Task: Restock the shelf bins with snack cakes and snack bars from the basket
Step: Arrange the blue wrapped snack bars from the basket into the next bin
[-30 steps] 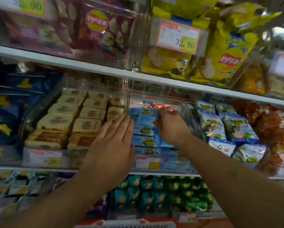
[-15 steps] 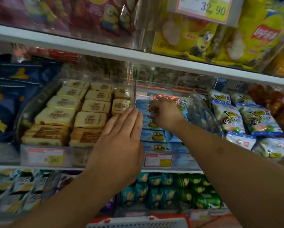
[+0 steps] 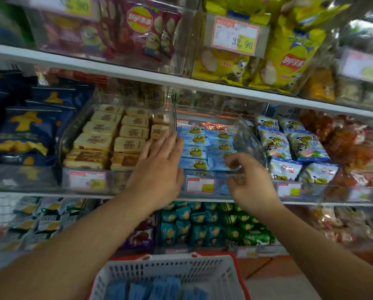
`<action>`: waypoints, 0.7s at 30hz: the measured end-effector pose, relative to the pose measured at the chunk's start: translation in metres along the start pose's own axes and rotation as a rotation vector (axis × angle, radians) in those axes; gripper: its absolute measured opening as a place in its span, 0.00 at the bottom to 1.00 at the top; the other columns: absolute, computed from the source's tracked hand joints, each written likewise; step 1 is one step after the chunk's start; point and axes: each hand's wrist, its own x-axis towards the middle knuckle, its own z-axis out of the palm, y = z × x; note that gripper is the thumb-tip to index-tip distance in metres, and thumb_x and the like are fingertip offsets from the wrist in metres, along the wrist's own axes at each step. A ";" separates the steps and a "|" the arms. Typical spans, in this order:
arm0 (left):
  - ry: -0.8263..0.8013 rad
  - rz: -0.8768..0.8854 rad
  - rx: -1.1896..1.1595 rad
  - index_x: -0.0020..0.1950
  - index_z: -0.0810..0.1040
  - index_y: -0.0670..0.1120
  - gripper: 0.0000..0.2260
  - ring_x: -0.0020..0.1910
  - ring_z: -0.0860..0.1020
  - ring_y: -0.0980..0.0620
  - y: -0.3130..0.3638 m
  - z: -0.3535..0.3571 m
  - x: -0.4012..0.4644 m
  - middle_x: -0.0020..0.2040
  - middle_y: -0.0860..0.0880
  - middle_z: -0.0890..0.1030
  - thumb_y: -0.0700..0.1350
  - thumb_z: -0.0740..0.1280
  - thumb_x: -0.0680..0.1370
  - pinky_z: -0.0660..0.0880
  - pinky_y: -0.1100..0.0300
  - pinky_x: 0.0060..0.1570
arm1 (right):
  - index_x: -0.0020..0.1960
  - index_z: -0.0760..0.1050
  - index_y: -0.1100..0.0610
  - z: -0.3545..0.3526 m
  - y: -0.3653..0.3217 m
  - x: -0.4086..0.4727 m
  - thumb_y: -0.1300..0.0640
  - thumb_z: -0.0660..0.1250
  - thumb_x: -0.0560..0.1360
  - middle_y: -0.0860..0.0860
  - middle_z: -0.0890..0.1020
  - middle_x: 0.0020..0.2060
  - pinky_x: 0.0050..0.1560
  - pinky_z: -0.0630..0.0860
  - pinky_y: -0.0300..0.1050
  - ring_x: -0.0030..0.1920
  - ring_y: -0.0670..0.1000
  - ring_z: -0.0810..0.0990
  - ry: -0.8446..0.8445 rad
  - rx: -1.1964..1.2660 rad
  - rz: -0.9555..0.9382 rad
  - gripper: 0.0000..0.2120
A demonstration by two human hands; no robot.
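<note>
A clear bin (image 3: pixel 248 135) on the middle shelf holds several blue snack cake packets (image 3: pixel 194 151) with a yellow cartoon figure. My left hand (image 3: pixel 159 169) lies with straight fingers against the divider at the bin's left front corner. My right hand (image 3: pixel 249 182) hovers at the bin's front edge, fingers loosely curled, holding nothing. Below, at the frame's bottom, a white basket (image 3: pixel 205 269) with red trim holds more blue packets (image 3: pixel 155 289). To the left, another clear bin (image 3: pixel 73 131) holds beige wrapped cakes (image 3: pixel 107 137).
Chip bags fill the top shelf with a price tag (image 3: pixel 235 35) reading 32.90. Dark blue bags (image 3: pixel 27 126) lie left, white panda packets (image 3: pixel 289 148) and red packets (image 3: pixel 354 144) right. Teal and green packets (image 3: pixel 205 224) fill the lower shelf.
My right hand has drawn back out of the blue packet bin to its front edge and holds nothing. My left hand stays at the divider. The view has tilted down, showing the basket.
</note>
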 end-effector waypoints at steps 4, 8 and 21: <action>0.102 0.103 -0.135 0.82 0.62 0.45 0.26 0.81 0.58 0.48 0.006 -0.010 -0.050 0.82 0.48 0.60 0.48 0.61 0.84 0.59 0.49 0.78 | 0.56 0.77 0.53 0.011 -0.001 -0.075 0.69 0.69 0.74 0.47 0.79 0.51 0.50 0.69 0.35 0.50 0.44 0.74 0.015 0.025 0.013 0.15; -0.114 0.064 -0.269 0.74 0.71 0.47 0.18 0.64 0.72 0.51 0.004 0.022 -0.136 0.70 0.51 0.71 0.43 0.63 0.83 0.74 0.55 0.62 | 0.56 0.76 0.50 0.053 -0.005 -0.139 0.65 0.69 0.77 0.45 0.79 0.52 0.51 0.76 0.44 0.50 0.43 0.77 -0.248 0.107 0.121 0.13; -0.751 -0.532 -0.179 0.76 0.63 0.45 0.28 0.72 0.64 0.39 -0.048 0.135 -0.239 0.78 0.45 0.44 0.45 0.69 0.78 0.73 0.47 0.68 | 0.71 0.65 0.54 0.248 0.032 -0.221 0.58 0.70 0.77 0.55 0.72 0.65 0.44 0.79 0.47 0.55 0.55 0.78 -0.830 0.060 0.720 0.25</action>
